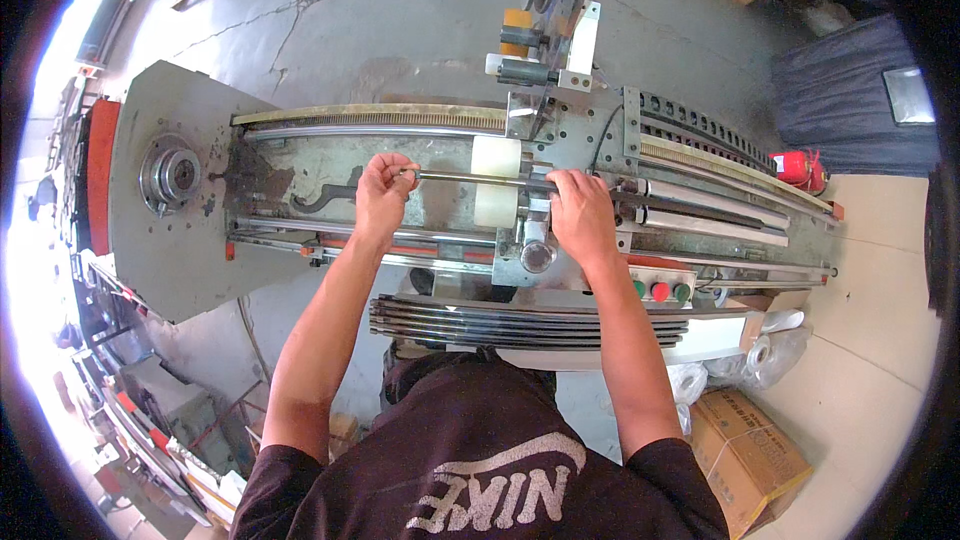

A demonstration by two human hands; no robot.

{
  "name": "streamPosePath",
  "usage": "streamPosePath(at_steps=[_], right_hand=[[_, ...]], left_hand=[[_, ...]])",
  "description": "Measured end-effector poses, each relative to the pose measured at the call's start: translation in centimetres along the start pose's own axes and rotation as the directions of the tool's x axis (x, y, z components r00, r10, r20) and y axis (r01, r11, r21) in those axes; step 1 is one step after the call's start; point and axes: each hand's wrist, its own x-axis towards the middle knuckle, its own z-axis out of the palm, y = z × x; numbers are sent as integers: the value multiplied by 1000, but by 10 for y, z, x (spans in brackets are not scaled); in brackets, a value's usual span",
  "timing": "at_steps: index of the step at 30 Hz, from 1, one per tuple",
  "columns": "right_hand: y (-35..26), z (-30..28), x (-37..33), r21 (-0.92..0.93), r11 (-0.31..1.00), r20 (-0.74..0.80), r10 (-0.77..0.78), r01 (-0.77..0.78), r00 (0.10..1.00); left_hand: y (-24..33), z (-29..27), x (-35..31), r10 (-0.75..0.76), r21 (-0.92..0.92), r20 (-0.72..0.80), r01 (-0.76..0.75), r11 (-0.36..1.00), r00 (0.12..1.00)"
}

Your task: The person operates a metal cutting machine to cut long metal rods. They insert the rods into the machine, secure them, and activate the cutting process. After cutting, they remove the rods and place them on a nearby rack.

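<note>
Your left hand (383, 195) and right hand (583, 215) sit on the thin dark metal rod (480, 179), the white plastic roller (497, 180) between them, with the stack of long curved metal strips (520, 322) nearer you.

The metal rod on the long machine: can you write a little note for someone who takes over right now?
Left hand: fingers closed around the left end of the thin metal rod.
Right hand: pressing on the rod by the carriage, right of the white roller.
The rod lies lengthwise over the machine bed and passes through the roller.
Done: rod is through the roller and held at both ends.
Left: whether it is seated or fixed cannot be told. A wrench lies on the bed near the left hand.
</note>
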Motion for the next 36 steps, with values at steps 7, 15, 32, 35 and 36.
streamPosePath(at_steps=[7,15,32,35,36], right_hand=[[3,-8,7,65,994,-18,-88,89,996],[10,-2,4,65,995,13,-77,76,997],[5,-8,1,171,984,-25,-40,44,999],[3,-10,3,184,980,-11,-69,70,998],[3,-10,3,184,981,-7,-69,69,998]], left_hand=[[2,2,0,132,198,-112,-108,974,985],[124,109,34,648,598,175,-603,528,741],[277,211,133,649,28,67,-651,758,758],[326,224,147,446,-231,107,-414,880,889],[331,228,158,371,-318,174,-304,898,912]])
